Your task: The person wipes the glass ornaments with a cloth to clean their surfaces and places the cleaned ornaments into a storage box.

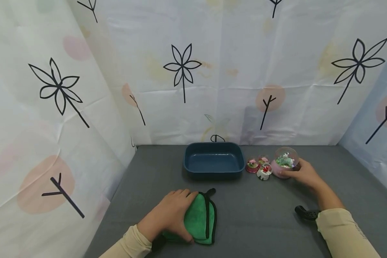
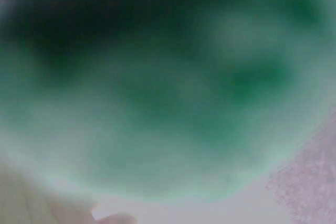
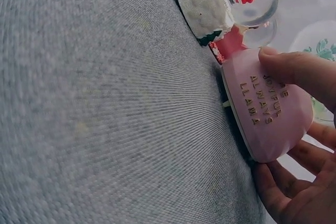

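Note:
My left hand (image 1: 175, 212) lies over a folded green cloth (image 1: 198, 219) with black edging and a black loop, gripping it between thumb and fingers. Blurred green cloth (image 2: 173, 114) fills most of the left wrist view. Toward the back right, my right hand (image 1: 305, 175) holds a large snow globe (image 1: 284, 160) by its pink base. In the right wrist view, the thumb presses the lettered front of the base (image 3: 262, 108), and the other fingers reach around its side and back. The base stands at the grey tabletop.
Left of the large globe cluster small snow globes: one red-based (image 1: 252, 165), one behind it (image 1: 263, 158), and one white-based (image 1: 264, 173) in front. A dark blue rectangular basin (image 1: 214, 175) stands at the back middle. Patterned curtains (image 1: 232, 71) enclose the grey table (image 1: 254, 218).

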A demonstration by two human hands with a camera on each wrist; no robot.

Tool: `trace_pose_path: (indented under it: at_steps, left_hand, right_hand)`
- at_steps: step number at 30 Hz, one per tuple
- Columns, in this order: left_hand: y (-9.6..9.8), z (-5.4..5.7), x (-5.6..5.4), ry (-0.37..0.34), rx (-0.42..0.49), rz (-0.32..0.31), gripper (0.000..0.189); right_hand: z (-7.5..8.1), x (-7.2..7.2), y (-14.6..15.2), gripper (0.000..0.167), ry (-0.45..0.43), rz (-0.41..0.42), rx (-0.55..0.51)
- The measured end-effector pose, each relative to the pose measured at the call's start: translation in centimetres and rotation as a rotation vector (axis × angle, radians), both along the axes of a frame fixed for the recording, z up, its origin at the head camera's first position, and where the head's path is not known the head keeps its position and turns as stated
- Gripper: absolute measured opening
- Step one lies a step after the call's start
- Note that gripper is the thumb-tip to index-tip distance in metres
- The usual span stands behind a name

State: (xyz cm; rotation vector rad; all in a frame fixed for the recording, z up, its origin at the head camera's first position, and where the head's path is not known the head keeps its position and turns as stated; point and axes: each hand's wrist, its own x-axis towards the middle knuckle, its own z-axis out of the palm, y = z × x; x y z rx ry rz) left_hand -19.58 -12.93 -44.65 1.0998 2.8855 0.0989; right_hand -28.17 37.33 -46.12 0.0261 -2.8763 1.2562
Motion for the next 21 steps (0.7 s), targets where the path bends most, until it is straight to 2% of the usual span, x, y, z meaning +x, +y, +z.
trace_pose_path:
  at_steps: [6, 13, 16, 21]
  left_hand:
    - [0.1, -0.3, -0.1, 0.01, 0.005, -0.001, 0.129]
    - [0.2, -0.2, 0.1, 0.01, 0.023, -0.022, 0.123]
    - [0.3, -0.2, 0.2, 0.015, 0.02, -0.022, 0.123]
    - [0.3, -0.2, 0.1, 0.038, 0.033, -0.036, 0.121]
  right_hand:
    - [-0.3, 0.3, 0.0, 0.083, 0.04, -0.008, -0.025]
    - [-0.7, 0.8, 0.1, 0.073, 0.247, -0.073, -0.019]
    - [-0.6, 1.0, 0.4, 0.061, 0.282, -0.092, -0.003]
    - [-0.3, 1.8, 0.8, 0.051, 0.325, -0.192, 0.024]
